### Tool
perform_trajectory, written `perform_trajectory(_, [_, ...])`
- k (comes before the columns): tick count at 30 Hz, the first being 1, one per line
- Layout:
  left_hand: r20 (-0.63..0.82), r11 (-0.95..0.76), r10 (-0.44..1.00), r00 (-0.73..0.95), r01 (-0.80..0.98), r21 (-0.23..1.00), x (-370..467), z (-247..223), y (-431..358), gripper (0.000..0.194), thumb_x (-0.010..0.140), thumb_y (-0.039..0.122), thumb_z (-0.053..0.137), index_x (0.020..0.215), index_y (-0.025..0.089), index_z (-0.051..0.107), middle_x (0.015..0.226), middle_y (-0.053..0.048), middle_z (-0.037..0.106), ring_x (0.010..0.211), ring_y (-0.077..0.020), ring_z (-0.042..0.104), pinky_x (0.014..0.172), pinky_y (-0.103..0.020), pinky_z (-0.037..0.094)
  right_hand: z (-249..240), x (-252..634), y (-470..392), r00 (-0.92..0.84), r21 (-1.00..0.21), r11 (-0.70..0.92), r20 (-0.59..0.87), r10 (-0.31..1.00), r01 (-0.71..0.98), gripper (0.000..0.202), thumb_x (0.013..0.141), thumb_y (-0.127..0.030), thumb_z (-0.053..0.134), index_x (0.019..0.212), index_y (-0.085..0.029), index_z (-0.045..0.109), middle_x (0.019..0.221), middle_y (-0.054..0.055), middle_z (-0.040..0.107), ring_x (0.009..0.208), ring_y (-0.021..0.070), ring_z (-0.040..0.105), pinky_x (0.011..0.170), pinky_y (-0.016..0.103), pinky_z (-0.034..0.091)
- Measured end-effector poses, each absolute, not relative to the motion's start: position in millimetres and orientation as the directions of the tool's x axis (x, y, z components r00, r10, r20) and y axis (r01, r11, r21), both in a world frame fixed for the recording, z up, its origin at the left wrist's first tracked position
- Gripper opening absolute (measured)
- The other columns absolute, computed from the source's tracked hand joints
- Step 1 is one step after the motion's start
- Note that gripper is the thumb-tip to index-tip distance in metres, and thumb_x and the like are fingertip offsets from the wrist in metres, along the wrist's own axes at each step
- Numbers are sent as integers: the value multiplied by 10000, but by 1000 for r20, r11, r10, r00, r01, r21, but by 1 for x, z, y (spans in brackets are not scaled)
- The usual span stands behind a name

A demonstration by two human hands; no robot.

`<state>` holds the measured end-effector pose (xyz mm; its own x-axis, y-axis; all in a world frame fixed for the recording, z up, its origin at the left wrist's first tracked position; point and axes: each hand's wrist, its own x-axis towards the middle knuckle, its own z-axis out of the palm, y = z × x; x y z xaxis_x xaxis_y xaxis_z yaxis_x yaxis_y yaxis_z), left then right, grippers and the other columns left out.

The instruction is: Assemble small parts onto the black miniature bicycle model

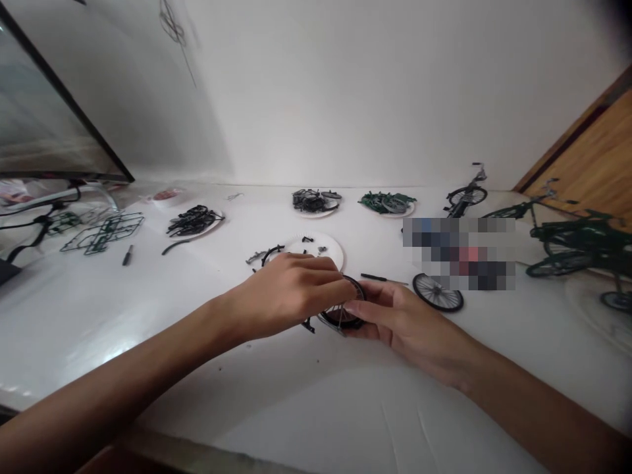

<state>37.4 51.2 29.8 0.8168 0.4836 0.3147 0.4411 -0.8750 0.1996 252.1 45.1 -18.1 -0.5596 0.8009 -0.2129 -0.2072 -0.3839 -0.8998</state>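
A small black spoked wheel [340, 315] on a partly assembled model bicycle is between my hands, low over the white table. My right hand [395, 319] is closed on the wheel from the right, its thumb over the spokes. From the left my left hand [296, 289] reaches across the top of the model, fingers bent together; what its fingertips grip is hidden. Behind my left hand the dark curved part [270, 253] of the model sticks out. Just beyond lies a white plate [332, 247] with a few tiny black parts.
A loose wheel [438, 293] and a black screwdriver [374, 277] lie to the right. Plates of black parts [316, 203] and green parts [388, 203] stand near the wall. Model bicycles [467, 194] are at the right; green frames [106, 232] and another screwdriver [128, 255] are left.
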Motion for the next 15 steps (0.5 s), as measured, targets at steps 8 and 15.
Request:
perform_trajectory(8, [308, -671, 714, 628, 490, 556, 18, 26, 83, 207, 941, 309, 627, 1120, 221, 682, 1117, -53, 703, 1034, -205, 650, 890, -312, 509, -21, 254, 46, -507, -904, -398, -272, 818, -156, 309, 854, -280, 741, 1157, -221, 733, 1111, 98, 750, 1003, 221, 714, 867, 344, 611])
perform_trajectory(15, [127, -340, 883, 453, 430, 836, 20, 2, 71, 153, 905, 344, 664, 968, 208, 693, 903, -30, 692, 823, -168, 623, 710, -259, 500, -1, 247, 42, -430, -862, -497, -415, 802, -96, 396, 814, -201, 764, 1204, -259, 727, 1123, 84, 745, 1013, 252, 717, 875, 396, 610])
